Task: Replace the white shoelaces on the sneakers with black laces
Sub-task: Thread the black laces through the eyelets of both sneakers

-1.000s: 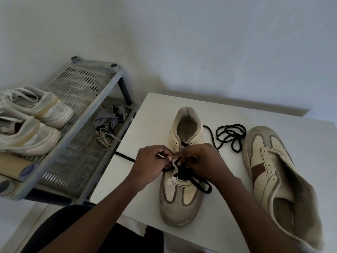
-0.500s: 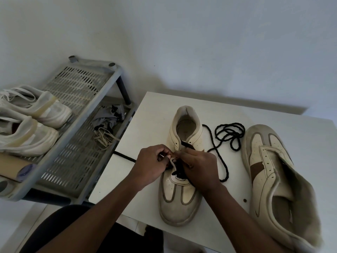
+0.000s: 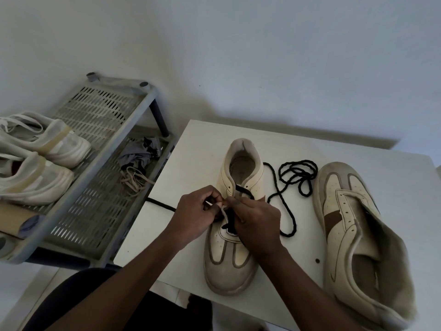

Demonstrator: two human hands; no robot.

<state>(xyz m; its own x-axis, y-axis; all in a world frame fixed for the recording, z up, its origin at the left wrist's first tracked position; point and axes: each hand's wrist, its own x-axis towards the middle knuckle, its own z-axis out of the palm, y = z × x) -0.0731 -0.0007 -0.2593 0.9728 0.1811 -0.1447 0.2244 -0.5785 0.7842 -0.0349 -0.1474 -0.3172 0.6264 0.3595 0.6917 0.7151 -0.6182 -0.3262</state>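
Sneaker [image 3: 229, 259], middle eyelets: covered by left hand [image 3: 191, 218] and right hand [image 3: 257, 223]; we could not make out where the black lace [image 3: 289, 234] entered. White shoes [image 3: 35, 163], cardboard tube [image 3: 14, 218]: we found both cut by the left edge.

Four sneakers: two cream sneakers on one white tabletop [image 3: 195, 149], one in the middle [image 3: 229, 259] and one at the right [image 3: 353, 223], and two white sneakers [image 3: 55, 142] [image 3: 35, 180] on one grey shoe rack [image 3: 95, 101]. Two hands, a left hand [image 3: 193, 216] and a right hand [image 3: 257, 223], and one black lace [image 3: 298, 173]. The rack also carries one crumpled grey cloth [image 3: 138, 154], one bundle of pale laces [image 3: 133, 180] and one cardboard tube [image 3: 14, 218].
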